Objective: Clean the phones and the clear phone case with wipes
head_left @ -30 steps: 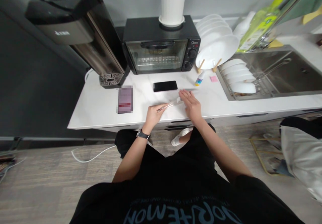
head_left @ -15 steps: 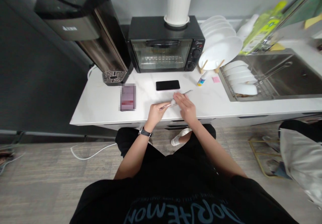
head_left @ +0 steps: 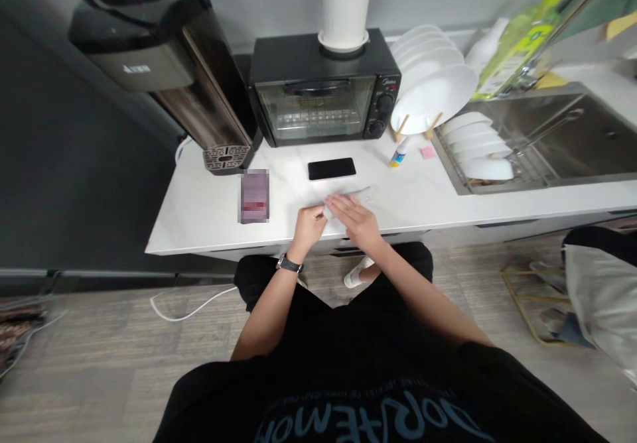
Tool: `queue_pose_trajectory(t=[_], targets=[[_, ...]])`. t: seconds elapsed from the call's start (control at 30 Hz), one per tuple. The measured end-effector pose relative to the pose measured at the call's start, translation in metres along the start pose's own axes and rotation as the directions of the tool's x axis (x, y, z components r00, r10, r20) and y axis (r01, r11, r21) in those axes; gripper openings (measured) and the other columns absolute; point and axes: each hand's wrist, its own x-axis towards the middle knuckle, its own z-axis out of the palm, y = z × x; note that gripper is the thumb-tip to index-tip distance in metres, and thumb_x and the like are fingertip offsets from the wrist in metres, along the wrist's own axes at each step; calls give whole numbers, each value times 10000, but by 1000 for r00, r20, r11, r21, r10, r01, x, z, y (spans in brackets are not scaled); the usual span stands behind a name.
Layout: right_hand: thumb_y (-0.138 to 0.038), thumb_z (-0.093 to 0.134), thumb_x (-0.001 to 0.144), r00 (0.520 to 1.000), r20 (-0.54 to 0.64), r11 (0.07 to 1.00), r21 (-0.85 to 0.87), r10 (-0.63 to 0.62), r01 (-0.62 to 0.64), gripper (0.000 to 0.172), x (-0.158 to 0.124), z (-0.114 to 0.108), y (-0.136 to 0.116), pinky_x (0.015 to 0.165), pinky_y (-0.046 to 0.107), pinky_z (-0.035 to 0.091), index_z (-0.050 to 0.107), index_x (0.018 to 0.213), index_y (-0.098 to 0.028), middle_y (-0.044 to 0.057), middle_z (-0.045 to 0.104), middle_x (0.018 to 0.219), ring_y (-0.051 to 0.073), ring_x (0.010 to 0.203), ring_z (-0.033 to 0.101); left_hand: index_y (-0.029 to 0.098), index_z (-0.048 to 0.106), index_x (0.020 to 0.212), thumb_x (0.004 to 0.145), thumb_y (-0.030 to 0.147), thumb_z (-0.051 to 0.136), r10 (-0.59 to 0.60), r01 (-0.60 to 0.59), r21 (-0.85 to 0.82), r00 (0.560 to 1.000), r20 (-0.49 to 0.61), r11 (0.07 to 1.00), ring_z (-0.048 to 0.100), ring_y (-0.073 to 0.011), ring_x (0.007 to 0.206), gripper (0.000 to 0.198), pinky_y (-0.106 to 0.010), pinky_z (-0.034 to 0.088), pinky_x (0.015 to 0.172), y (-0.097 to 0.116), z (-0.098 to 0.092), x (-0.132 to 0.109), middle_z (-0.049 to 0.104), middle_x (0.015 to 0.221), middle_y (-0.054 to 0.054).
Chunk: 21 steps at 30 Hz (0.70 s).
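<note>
Near the front edge of the counter, my left hand (head_left: 309, 225) is closed in a pinch on a thin whitish sheet (head_left: 367, 193), perhaps film or paper. My right hand (head_left: 354, 219) lies over that sheet with its fingers stretched out together, fingertips close to my left fingers. Most of the sheet is hidden beneath the right hand; one end sticks out past it to the right. Just beyond the hands a black phone (head_left: 332, 168) lies flat. A small white bottle with a blue and yellow label (head_left: 398, 154) stands farther right.
A blurred purple packet (head_left: 255, 196) lies to the left on the white counter (head_left: 199, 221). Behind stand a drink dispenser (head_left: 226, 156), a toaster oven (head_left: 318, 108) and racked plates (head_left: 432, 98). The sink (head_left: 562, 144) with bowls is right. A pink note (head_left: 428, 152) lies beside it.
My right hand has slid left along the sheet toward my left hand, its fingers now flatter. The left hand's grip stays in about the same place. The view has shifted slightly.
</note>
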Motion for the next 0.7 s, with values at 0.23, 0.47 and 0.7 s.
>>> queue_pose_trajectory(t=[0.23,0.47,0.7], targets=[[103,360,781,965,-188,974,-95,185,-205,874,-7,-21,34,1327,555,356,525,1596,-168,99,586,1602,238,1590,418,187,855,1030,965,337,687,7,-7,-36,1000,21,999,787,-220,841,235,-293,621,778,10,5,2,862,1010,-67],[62,329,928,998,-42,999,-16,-47,47,745,-2,13,-20,1310,496,395,503,1607,-189,91,600,1587,195,1544,488,156,702,596,932,260,656,-1,1,19,1000,10,1000,629,-149,545,355,-243,513,591,0,1,1,690,564,9],[99,343,806,969,-228,979,-154,99,-136,891,-25,-28,33,1292,563,410,467,1639,-191,118,618,1567,245,1548,483,212,849,1071,995,335,668,65,-64,-18,996,58,998,806,-231,887,233,-309,632,809,10,5,1,858,1069,-69]])
